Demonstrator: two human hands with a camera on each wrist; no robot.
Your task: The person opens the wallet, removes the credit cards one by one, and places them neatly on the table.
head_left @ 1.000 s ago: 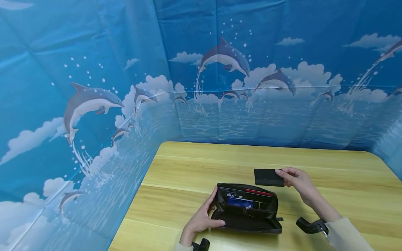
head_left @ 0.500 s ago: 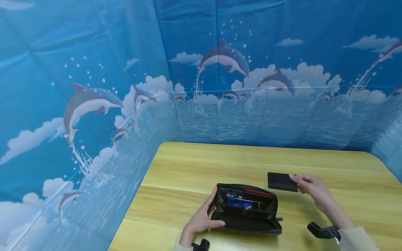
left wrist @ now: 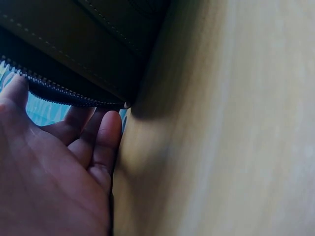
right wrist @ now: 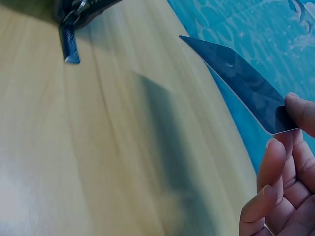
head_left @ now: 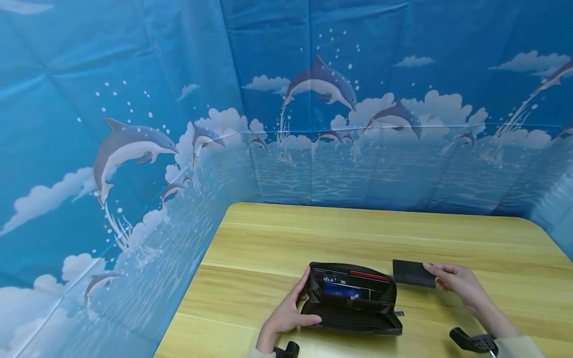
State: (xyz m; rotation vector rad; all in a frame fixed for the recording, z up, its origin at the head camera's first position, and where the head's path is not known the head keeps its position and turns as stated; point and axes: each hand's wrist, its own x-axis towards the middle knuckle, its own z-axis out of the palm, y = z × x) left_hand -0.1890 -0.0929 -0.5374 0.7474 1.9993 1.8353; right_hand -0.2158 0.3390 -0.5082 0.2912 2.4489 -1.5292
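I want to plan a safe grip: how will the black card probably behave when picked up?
The black card is probably stiff: the right hand pinches one end, and the free end does not droop. It seems light, since its edge is thin. Its smooth face may be slippery.

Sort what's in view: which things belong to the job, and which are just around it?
Job in hand:
black card, pinched by right hand
open wallet, held by left hand
blue card inside, probably

Just around:
wooden table
dolphin backdrop
black wrist devices
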